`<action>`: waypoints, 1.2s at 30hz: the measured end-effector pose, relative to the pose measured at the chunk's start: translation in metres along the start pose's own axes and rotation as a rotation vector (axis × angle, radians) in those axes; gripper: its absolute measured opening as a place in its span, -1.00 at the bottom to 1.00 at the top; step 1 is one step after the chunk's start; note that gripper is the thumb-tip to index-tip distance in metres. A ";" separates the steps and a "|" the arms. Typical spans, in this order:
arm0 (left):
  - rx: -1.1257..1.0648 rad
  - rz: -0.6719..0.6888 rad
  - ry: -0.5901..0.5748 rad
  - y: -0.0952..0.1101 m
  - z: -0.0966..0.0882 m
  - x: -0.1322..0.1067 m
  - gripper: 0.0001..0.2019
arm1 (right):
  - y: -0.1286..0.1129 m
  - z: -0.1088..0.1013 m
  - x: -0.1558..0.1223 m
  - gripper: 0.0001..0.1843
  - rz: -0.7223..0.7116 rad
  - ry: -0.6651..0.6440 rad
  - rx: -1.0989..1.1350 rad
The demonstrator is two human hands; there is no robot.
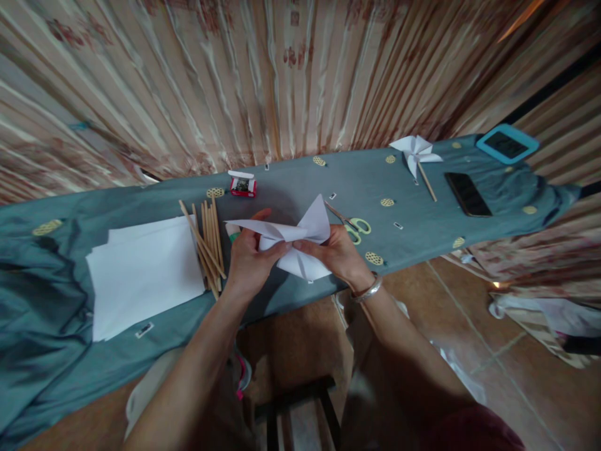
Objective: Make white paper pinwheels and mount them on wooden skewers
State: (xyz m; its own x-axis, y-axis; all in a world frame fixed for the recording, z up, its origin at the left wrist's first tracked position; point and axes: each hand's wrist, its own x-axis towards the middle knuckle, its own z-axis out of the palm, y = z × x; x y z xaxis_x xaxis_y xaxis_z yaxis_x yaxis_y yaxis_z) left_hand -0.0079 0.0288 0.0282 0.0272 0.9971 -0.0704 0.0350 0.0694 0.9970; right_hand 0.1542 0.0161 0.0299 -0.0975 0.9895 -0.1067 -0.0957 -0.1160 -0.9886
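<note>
A white paper sheet (307, 235), cut and partly folded into pointed flaps, is held over the blue-grey cloth-covered table (357, 181). My left hand (251, 260) pinches its left flap near the centre. My right hand (335, 254), with a metal bangle on the wrist, grips the paper from the right, fingers pressed on the middle. Both hands are closed on the paper. A bundle of wooden sticks (206, 241) lies just left of my left hand. Green-handled scissors (354, 227) lie right behind my right hand.
A stack of white paper (141, 275) lies at the left. A small red box of pins (243, 184) sits at the back. A finished white paper pinwheel (416, 153) on a stick, a black phone (467, 194) and a blue-cased device (507, 144) lie at the right. A striped curtain hangs behind.
</note>
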 end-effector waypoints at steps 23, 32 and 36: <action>-0.035 -0.040 -0.127 0.003 0.001 -0.022 -0.32 | 0.004 0.000 -0.007 -0.68 0.097 0.113 -0.046; 0.249 0.247 0.280 0.002 -0.069 0.001 -0.59 | -0.002 -0.002 -0.005 -0.62 0.180 0.179 0.264; 0.703 0.181 0.447 -0.012 -0.113 0.025 -0.62 | -0.005 0.002 -0.004 -0.62 0.169 0.160 0.332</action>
State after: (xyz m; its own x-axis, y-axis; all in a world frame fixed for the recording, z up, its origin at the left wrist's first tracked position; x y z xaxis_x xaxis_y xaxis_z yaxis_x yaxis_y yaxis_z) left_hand -0.1202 0.0564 0.0186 -0.2996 0.9192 0.2556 0.6844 0.0204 0.7288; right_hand 0.1529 0.0129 0.0358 0.0139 0.9521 -0.3056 -0.4085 -0.2735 -0.8708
